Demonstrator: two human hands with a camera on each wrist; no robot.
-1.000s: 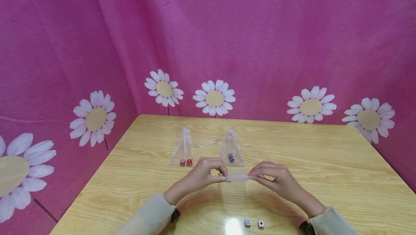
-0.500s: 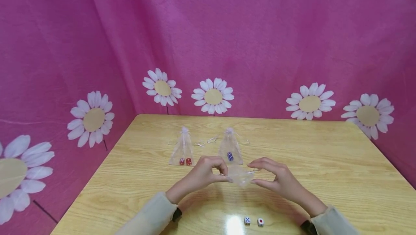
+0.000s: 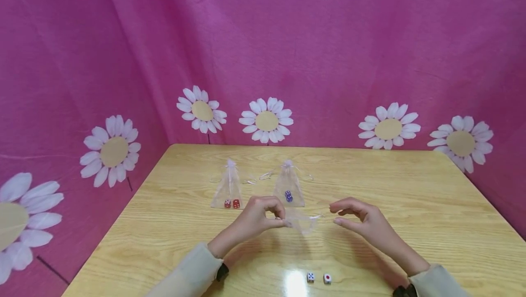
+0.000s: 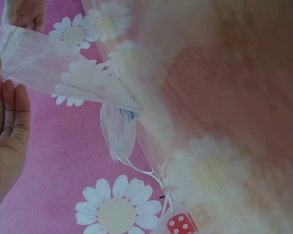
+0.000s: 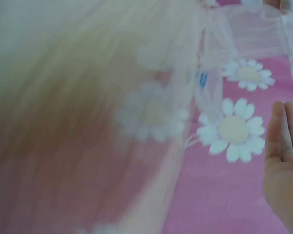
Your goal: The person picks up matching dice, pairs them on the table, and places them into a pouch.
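My left hand (image 3: 263,217) pinches one edge of a small sheer white drawstring bag (image 3: 302,223) held above the table. In the left wrist view the bag (image 4: 44,61) stretches away from the left fingers. My right hand (image 3: 367,224) is apart from the bag, to its right, with fingers relaxed and nothing in them. At the bag's right side a thin white drawstring (image 3: 315,217) sticks out toward that hand. Nearer to me lie two white dice: one with blue pips (image 3: 310,277), one showing a red dot (image 3: 327,278).
Behind the hands lie two closed sheer bags on the wooden table (image 3: 370,182). The left bag (image 3: 230,182) has two red dice (image 3: 236,204) inside, the right bag (image 3: 287,178) blue dice (image 3: 288,196). A pink curtain (image 3: 320,50) with daisies surrounds the table's back and left.
My right hand has let go of the bag's edge and moved right, its fingers parting. The left hand keeps its pinch, and the bag's freed side now hangs loose.
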